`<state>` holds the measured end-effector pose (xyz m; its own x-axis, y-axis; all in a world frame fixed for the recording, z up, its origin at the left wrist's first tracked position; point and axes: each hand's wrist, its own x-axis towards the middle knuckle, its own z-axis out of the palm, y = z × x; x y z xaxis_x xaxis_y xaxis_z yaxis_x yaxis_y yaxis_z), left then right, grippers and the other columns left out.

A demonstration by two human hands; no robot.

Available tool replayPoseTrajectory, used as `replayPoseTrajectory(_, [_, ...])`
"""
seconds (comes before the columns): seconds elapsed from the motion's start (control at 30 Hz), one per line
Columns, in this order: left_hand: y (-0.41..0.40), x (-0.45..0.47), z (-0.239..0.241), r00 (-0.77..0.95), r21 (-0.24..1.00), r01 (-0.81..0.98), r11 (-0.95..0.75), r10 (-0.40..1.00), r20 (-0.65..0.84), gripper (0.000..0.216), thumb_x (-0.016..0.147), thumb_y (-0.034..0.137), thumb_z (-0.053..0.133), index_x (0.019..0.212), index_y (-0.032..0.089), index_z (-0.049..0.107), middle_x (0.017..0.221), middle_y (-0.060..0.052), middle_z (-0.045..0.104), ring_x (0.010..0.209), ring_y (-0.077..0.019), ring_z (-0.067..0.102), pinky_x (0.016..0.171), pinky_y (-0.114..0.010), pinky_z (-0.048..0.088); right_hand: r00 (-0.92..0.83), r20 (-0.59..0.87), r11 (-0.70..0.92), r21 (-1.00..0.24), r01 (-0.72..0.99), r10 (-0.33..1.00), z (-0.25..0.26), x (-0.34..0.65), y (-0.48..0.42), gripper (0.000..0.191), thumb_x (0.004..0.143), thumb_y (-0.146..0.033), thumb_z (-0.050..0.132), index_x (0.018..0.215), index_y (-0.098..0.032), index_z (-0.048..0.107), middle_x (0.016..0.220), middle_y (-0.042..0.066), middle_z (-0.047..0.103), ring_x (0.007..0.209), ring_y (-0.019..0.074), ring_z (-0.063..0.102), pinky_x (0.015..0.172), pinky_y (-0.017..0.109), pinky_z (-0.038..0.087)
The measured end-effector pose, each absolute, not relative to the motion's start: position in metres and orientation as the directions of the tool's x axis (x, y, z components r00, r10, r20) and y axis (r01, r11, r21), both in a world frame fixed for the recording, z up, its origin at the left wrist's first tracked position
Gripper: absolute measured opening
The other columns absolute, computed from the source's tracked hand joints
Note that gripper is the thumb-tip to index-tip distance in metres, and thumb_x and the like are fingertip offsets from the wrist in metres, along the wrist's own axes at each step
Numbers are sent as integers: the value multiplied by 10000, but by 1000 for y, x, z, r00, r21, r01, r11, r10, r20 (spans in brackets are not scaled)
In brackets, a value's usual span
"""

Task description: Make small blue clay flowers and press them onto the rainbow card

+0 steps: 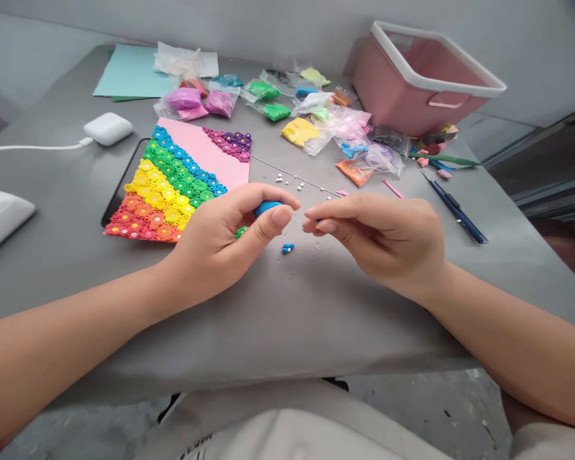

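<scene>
My left hand [225,239] is closed round a lump of blue clay [267,207], held between thumb and fingers just above the grey table [292,300]. Close to its right, my right hand [378,239] pinches its fingertips together on a tiny blue bit that I can barely see. Small blue clay pieces [287,248] lie on the table below the two hands. Behind my left hand lies a pink card [211,156] covered in rows of small clay flowers in red, orange, yellow, green, blue and purple.
Several bags of coloured clay [316,121] lie at the back, with a pink plastic bin [421,80] at the back right. A blue tool [455,207] lies to the right, a white earbud case [108,128] on a cable to the left. Tiny white beads [290,182] dot the middle.
</scene>
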<state>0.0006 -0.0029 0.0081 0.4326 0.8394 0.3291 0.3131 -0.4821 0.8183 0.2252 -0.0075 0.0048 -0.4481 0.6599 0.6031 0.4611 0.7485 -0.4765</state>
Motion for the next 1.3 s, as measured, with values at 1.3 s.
replayPoseTrajectory(1.3, [4,-7,-2,733,324,552,-768,632,250,277,982,232,548,1233,245,667,1058,-28,783,957,-219,692,792,-312,484,-451,452,639,-546,543,770,0,234,3,143,961,-237,615,881,-253,733,794,-33,783,663,126,717,616,241,557])
